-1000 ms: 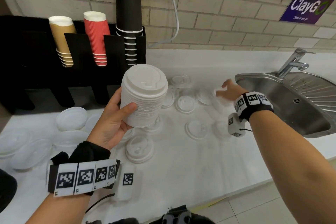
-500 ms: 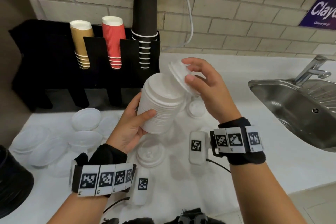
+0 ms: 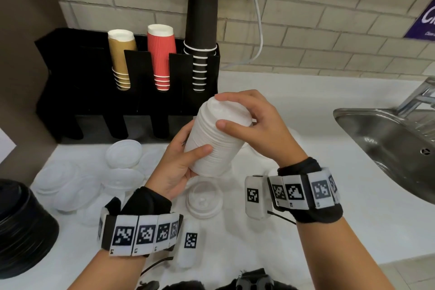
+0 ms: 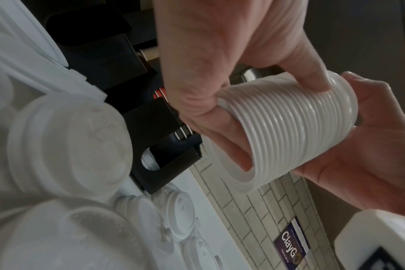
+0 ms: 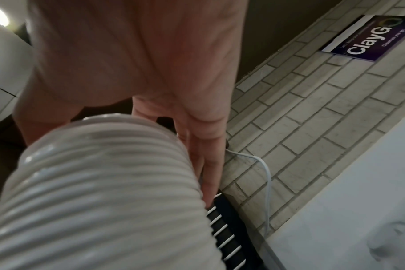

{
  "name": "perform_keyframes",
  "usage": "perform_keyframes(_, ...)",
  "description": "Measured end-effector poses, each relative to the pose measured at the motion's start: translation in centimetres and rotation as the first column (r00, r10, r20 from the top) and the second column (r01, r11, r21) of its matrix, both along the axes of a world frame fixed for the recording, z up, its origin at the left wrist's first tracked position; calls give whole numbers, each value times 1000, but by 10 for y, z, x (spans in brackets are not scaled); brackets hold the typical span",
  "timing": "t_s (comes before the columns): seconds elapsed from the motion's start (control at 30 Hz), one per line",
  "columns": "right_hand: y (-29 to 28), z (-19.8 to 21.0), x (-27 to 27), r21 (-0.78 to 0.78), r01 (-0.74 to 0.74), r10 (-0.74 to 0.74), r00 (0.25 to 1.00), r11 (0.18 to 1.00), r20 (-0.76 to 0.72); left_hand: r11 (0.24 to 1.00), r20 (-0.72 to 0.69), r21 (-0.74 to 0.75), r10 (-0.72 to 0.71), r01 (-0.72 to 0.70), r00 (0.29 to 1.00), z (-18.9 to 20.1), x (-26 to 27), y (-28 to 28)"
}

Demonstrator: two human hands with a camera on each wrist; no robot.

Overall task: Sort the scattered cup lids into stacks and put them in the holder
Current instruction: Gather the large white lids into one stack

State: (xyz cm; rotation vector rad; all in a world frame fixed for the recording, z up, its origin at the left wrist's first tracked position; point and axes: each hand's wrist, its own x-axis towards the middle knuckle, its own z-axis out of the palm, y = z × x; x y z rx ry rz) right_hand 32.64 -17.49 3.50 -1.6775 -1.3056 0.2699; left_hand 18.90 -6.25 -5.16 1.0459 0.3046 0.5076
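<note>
A tall stack of white cup lids (image 3: 216, 139) (image 4: 289, 131) (image 5: 97, 197) is held tilted above the counter in front of the black holder (image 3: 131, 92). My left hand (image 3: 181, 162) grips the stack's lower side, thumb across its ribs. From above, my right hand (image 3: 244, 122) cups the stack's top, thumb and fingers curled round the uppermost lid. Loose lids lie on the counter: one white lid (image 3: 203, 200) just below the stack, and clear domed lids (image 3: 123, 153) at the left.
The holder carries brown cups (image 3: 121, 59), red cups (image 3: 162, 56) and tall black cups (image 3: 202, 30). A steel sink (image 3: 386, 146) with a tap lies at the right. A stack of black lids (image 3: 21, 226) stands at the left edge. A white cable (image 3: 257, 30) hangs on the brick wall.
My right hand came back from the counter near the sink with a single white lid and set it on top of the stack, which it now cups. The view shifted left.
</note>
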Motion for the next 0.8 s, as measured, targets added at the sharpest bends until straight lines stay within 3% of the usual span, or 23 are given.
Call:
perform_keyframes(0.33, 3, 0, -6, -12, -69, 70, 996, 998, 54, 1000, 39, -11, 4, -4, 999, 5, -2, 0)
perform_keyframes(0.43, -1, 11, 14, 30, -112, 114, 989, 993, -97, 1000, 58, -2, 15, -15, 998, 9, -4, 3)
perform_keyframes(0.53, -2, 16, 59, 97, 162, -128, 949, 982, -287, 999, 80, 7, 37, -38, 996, 14, -8, 9)
perform_keyframes(0.6, 2, 9, 95, -108, 310, -326, 924, 945, -199, 998, 94, 9, 56, -57, 994, 14, -13, 13)
perform_keyframes(0.63, 4, 2, 112, -286, 319, -351, 934, 904, -67, 998, 98, 11, 66, -68, 993, 13, -16, 15)
perform_keyframes(0.7, 9, -17, 137, -633, 301, -238, 953, 714, 185, 997, 107, 18, 73, -75, 992, 12, -20, 18)
perform_keyframes(0.8, 14, -42, 146, -812, 375, -57, 918, 447, 393, 996, 111, 30, 83, -87, 990, 10, -24, 21)
